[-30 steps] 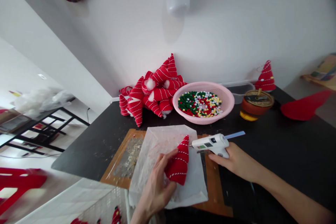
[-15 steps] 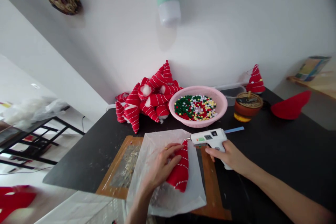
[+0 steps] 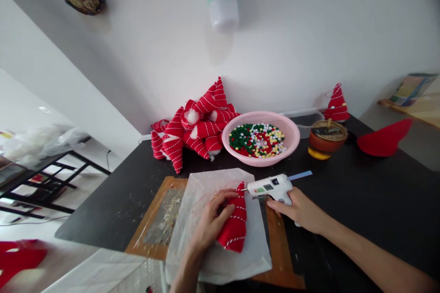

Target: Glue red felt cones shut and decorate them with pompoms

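A red fabric cone (image 3: pixel 236 231) with white dashed stitching lies on a white sheet (image 3: pixel 220 265), its tip pointing away from me. My left hand (image 3: pixel 211 219) holds it down, fingers curled over its left side. Wrapped round the handle of a white hot glue gun (image 3: pixel 268 187) is my right hand (image 3: pixel 305 208). The gun's metal nozzle is at the cone's right edge, just below the tip; I cannot tell whether glue is coming out. A bluish glue stick (image 3: pixel 300 175) juts from the gun's rear.
Behind the sheet are a pile of striped red cones (image 3: pixel 202 126) and a pink basket (image 3: pixel 294 139) of coloured pompoms. Further right stand an amber-and-brown pot (image 3: pixel 326 142), a finished-looking cone (image 3: pixel 337 105) and a red felt piece (image 3: pixel 383 139). A wooden frame (image 3: pixel 147 219) lies under the sheet.
The glue gun has moved slightly left and towards me, its nozzle shifting from the cone's very tip to the right edge just below. My left hand stays on the cone.
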Tool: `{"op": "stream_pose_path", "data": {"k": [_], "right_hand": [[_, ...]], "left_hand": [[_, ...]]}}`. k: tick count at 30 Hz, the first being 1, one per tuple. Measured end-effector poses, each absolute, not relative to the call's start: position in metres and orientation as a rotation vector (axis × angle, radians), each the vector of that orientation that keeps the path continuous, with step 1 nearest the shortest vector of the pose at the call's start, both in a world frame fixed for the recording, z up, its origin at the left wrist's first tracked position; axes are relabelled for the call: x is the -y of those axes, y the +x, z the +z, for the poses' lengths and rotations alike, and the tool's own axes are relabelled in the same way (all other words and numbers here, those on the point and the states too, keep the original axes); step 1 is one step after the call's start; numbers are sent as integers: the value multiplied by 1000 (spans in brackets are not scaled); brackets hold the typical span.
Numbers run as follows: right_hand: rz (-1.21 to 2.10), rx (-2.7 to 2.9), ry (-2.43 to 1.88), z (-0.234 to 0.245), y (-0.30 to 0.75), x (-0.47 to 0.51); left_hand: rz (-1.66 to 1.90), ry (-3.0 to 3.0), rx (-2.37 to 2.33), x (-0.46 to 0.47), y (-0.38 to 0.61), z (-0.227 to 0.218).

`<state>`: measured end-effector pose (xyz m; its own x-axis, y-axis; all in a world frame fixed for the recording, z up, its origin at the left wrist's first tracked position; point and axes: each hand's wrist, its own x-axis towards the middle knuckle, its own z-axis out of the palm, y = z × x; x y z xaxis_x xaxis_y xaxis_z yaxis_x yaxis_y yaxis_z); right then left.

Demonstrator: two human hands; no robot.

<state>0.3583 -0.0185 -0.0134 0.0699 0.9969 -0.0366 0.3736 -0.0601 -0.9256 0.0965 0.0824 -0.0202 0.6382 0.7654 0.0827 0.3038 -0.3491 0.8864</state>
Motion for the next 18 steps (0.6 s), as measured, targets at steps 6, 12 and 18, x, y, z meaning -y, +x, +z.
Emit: {"op": "stream_pose_path", "data": {"k": [6, 12, 18], "right_hand": [[934, 1438, -1566, -17, 358, 19], [855, 1481, -1588, -22, 356, 20], [806, 1513, -1626, -21, 357, 20]], "left_hand": [[629, 1932, -853, -82, 96, -21], [636, 1937, -854, -83, 95, -23], [595, 1910, -899, -82, 93, -22]]}}
